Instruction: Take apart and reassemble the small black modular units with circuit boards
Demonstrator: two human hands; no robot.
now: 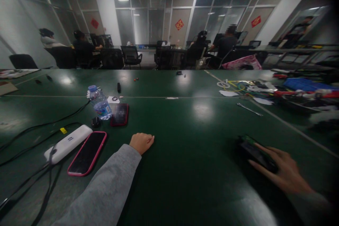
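My left hand (142, 142) rests on the green tabletop (180, 169) as a loose fist, and nothing shows in its fingers. To its left lie a phone in a pink case (88, 153) and a white power bank (69, 143). At the right, my right hand (284, 167) is wrapped round a black box-shaped device with a green edge (254, 152), just over the table. Motion blurs this device, so its exact kind is unclear. Beyond my left fist is a dark red-edged phone (120, 114), beside a clear water bottle (100, 103) with a blue cap.
Black cables (29, 157) run along the left side. A wrench (249, 109) lies beyond my right hand. Tangled wires, tools and a blue cloth-like item (304, 84) pile up at the far right. Several people sit at desks in the background, past office chairs (131, 55).
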